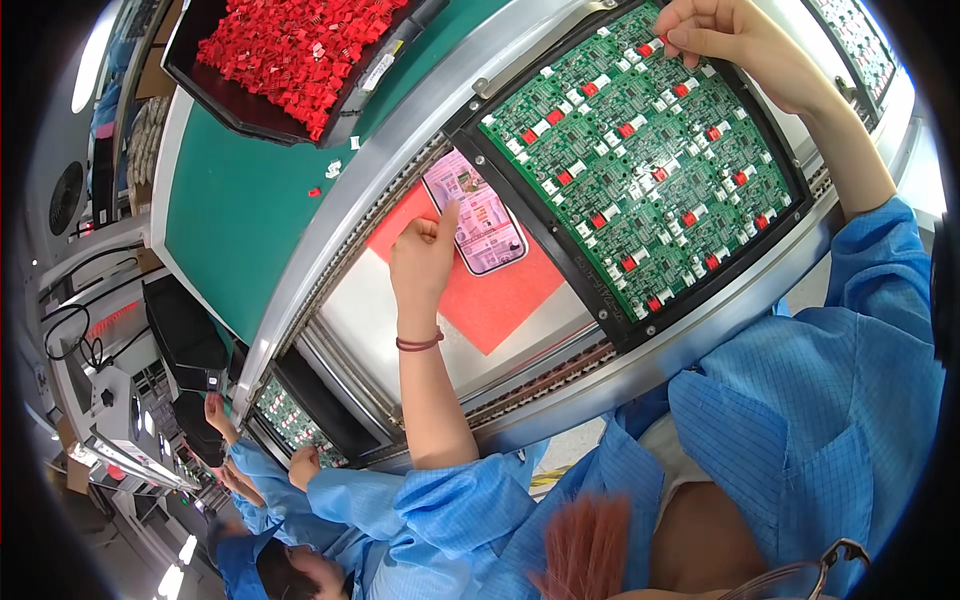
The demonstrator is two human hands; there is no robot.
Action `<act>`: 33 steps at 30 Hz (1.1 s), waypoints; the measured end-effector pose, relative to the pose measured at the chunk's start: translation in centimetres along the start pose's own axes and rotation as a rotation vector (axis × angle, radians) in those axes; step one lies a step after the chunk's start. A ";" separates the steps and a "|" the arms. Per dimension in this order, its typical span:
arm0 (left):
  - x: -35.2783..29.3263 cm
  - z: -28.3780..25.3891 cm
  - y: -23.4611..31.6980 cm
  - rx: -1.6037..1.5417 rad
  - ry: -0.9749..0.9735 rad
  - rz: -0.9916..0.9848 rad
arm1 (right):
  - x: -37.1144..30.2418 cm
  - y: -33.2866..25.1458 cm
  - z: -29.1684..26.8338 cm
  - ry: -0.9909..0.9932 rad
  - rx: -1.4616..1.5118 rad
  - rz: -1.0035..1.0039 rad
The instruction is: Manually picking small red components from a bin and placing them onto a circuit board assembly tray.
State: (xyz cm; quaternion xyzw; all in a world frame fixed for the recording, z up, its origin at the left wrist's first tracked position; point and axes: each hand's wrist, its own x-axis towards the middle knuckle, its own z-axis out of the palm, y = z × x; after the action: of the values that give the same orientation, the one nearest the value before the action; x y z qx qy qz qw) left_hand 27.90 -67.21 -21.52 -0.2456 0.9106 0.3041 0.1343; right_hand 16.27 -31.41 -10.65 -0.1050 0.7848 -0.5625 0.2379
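Observation:
My right hand (722,38) is over the far edge of a green circuit board panel (640,165), its fingertips pinched on a small red connector (663,41). Several red and white connectors stand in rows across the panel, which sits in a black frame (583,285). To the left, my left hand (423,262) is closed except for one digit pointing onto the screen of a phone (490,232). Nothing shows in that hand, though its curled fingers are partly hidden. The phone lies on a red sheet (500,310) between the conveyor rails.
A black bin (230,110) full of red connectors (300,55) stands on the green work surface (235,230). Loose white and red pieces lie near it. Metal rails (350,180) border the line. Co-workers in blue (290,520) sit at the lower left beside another framed board (290,415).

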 end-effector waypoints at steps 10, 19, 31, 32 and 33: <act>0.1 0.0 -0.5 -0.087 -0.042 0.004 | 0.1 0.3 0.3 0.003 0.041 -0.020; 0.0 0.1 -0.3 -0.148 -0.040 0.023 | 0.1 0.4 0.2 0.013 0.016 -0.030; -0.2 0.5 1.3 -0.083 -0.070 0.055 | 0.2 3.1 -1.9 -0.073 -0.150 -0.169; -0.1 0.5 1.1 -0.049 -0.060 0.076 | 0.3 3.3 -1.9 -0.059 -0.148 -0.173; -0.2 0.4 0.9 -0.014 -0.050 0.097 | 0.4 3.4 -1.8 -0.043 -0.145 -0.178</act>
State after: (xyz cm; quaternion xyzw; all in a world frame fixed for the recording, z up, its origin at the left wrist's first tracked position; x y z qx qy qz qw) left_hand 27.61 -66.25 -21.34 -0.1944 0.9155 0.3229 0.1406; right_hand 15.45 -28.93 -13.45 -0.2032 0.8058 -0.5207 0.1956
